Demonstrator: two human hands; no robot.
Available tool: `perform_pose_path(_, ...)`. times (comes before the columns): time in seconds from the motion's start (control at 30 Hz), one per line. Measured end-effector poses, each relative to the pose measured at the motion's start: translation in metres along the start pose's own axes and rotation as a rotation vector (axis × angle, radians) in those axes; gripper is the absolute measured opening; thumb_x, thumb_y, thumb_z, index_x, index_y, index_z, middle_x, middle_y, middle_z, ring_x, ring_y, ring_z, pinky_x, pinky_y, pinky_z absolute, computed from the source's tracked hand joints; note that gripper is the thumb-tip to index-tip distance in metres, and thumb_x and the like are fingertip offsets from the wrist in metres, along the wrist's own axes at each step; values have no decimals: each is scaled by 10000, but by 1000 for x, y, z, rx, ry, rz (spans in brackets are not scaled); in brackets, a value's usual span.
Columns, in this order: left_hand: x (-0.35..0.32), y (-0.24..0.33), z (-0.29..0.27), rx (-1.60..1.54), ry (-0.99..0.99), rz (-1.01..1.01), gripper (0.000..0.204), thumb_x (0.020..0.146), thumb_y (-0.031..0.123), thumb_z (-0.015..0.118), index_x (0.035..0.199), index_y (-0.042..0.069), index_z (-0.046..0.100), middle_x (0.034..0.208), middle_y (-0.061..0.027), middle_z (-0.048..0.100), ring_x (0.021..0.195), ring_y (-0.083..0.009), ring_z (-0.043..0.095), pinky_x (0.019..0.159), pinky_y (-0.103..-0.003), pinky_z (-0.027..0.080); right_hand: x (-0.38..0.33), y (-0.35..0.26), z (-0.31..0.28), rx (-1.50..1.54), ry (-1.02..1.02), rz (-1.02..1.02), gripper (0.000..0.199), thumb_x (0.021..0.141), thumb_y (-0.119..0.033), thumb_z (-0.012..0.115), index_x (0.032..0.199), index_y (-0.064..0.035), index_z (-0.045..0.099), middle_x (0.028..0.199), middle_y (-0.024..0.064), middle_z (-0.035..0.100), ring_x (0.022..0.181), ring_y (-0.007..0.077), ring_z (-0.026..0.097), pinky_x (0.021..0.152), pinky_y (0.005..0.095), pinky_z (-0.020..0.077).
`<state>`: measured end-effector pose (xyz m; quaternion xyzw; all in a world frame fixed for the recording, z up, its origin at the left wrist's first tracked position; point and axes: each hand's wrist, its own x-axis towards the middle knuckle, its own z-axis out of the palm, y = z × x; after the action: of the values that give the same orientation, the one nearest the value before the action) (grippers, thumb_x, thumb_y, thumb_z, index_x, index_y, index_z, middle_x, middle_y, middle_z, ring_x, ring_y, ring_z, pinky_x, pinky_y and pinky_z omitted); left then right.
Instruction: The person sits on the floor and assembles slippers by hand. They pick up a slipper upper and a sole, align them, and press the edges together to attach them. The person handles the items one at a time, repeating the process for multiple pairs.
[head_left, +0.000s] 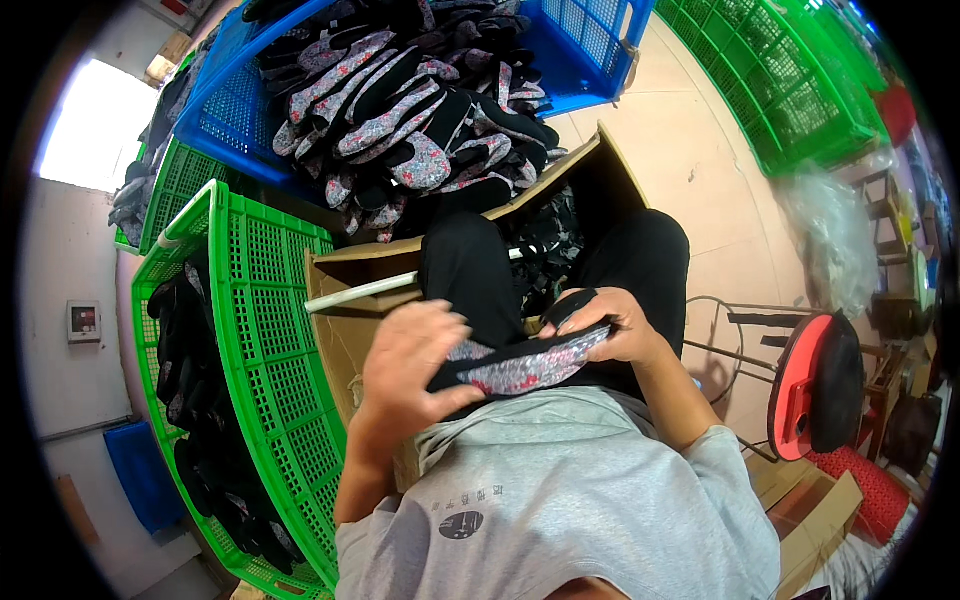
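Note:
Across my lap lies a cloth shoe [530,370] with a grey, red-flecked floral side and black edging. My right hand [618,322] grips one end of it, thumb and fingers wrapped round the black and floral fabric. At the other end is my left hand [408,365], its fingers stretched out and slightly blurred above the shoe. The left thumb lies along the shoe's near edge. Under my knees, an open cardboard box [335,262] contains dark scraps or pieces [548,245] that I cannot make out clearly.
A blue crate [590,50] ahead is heaped with floral cloth shoes [385,115]. At left stands a green crate [270,290] of dark shoes [195,400]. A white rod [365,291] crosses the box. Green crates [770,80] stand far right, near a red-and-black stool [815,385].

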<state>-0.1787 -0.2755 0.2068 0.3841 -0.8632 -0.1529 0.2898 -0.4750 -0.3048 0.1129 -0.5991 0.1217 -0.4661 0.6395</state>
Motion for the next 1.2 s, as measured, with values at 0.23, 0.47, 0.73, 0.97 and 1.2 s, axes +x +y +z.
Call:
perform_pose_path(0.23, -3, 13, 35, 73, -199, -218, 501, 679, 196, 818, 1112, 12, 646, 983, -134, 657, 880, -333, 646, 763, -394, 529, 6, 19, 18, -365, 235, 292, 353, 786, -63, 801, 1116, -54, 677, 1092, 60, 673, 929, 139, 631, 871, 261, 479)
perform_pose_path(0.47, -2, 22, 71, 199, -90, -416, 508, 662, 100, 783, 1109, -7, 567, 967, -142, 536, 898, -330, 577, 765, -398, 497, -1, 34, 37, 5, 536, 554, 143, 920, -162, 706, 937, -45, 624, 787, -17, 614, 717, 66, 579, 649, 227, 482)
perform_pose_path(0.73, 2, -4, 73, -242, 20, -490, 380, 750, 187, 791, 1043, 40, 599, 1034, -122, 581, 936, -296, 586, 748, -364, 515, 11, 36, 53, 193, 429, 648, 162, 995, -207, 600, 998, -45, 586, 927, 4, 587, 790, 72, 545, 714, 234, 470)
perform_pose_path(0.97, 17, -2, 73, -99, 92, -492, 208, 785, 135, 746, 929, 36, 632, 890, -92, 629, 776, -270, 620, 687, -357, 522, 20, 43, 58, 198, 384, 558, 127, 991, -174, 607, 972, -49, 606, 863, -11, 624, 753, 48, 547, 665, 211, 452)
perform_pose_path(1.2, 25, -5, 69, -96, 70, -491, 82, 781, 44, 690, 830, 10, 634, 808, -96, 624, 676, -233, 626, 624, -325, 512, 21, 51, 61, 154, 385, 528, 128, 993, -161, 605, 934, -47, 610, 819, -13, 639, 740, 30, 540, 655, 210, 436)
